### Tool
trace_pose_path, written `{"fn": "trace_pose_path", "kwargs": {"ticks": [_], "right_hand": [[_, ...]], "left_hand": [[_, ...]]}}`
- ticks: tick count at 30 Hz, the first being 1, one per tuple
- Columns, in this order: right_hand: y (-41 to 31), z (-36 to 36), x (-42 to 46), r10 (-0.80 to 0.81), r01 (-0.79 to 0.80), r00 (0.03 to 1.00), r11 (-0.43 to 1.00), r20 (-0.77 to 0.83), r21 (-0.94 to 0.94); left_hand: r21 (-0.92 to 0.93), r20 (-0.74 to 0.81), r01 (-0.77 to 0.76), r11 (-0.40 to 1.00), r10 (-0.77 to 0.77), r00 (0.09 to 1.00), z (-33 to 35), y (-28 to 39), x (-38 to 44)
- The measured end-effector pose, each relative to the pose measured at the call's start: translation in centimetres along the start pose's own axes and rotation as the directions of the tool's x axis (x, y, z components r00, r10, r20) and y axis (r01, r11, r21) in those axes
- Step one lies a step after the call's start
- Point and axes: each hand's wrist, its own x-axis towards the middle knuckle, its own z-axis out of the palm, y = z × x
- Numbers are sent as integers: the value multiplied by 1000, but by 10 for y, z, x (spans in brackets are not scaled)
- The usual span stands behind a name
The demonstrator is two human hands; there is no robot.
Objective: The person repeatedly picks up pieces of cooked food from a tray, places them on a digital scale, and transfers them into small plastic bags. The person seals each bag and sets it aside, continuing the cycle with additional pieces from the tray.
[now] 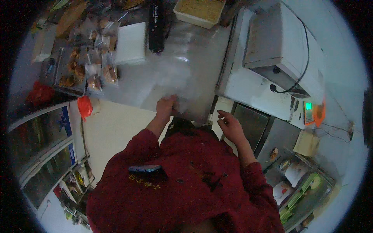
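My left hand [166, 107] is at the near edge of the metal worktop [201, 84], its fingers closed on the corner of what looks like a clear plastic bag [182, 102]; the bag's outline is faint. My right hand [231, 125] hovers off the worktop's right corner, fingers apart and slightly curled, with nothing in it. Beyond my hands a black vacuum sealer [156, 29] lies lengthwise. To its left is a white stack of flat sheets or bags [131, 42]. Filled clear bags [109, 71] lie farther left, beside a metal tray [71, 70] with brown food pieces.
A pale tub [198, 20] of yellowish contents stands at the back. At right are a white appliance [279, 38] with a black cable and a lit scale [309, 112]. A red plastic bag [84, 107] hangs at the worktop's left corner, near glass-doored cabinets [40, 131].
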Motion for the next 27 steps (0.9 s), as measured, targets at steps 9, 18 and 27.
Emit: {"fn": "trace_pose_path", "kwargs": {"ticks": [9, 18, 27], "right_hand": [[10, -11, -15, 95, -89, 993, 993, -71, 83], [-69, -31, -9, -207, 224, 974, 934, -90, 279], [-81, -57, -58, -324, 406, 893, 878, -311, 254]], "left_hand": [[139, -157, -206, 969, 227, 961, -44, 62, -18], [-20, 7, -332, 943, 332, 943, 54, 122, -54], [387, 413, -449, 805, 284, 865, 216, 101, -112]]}}
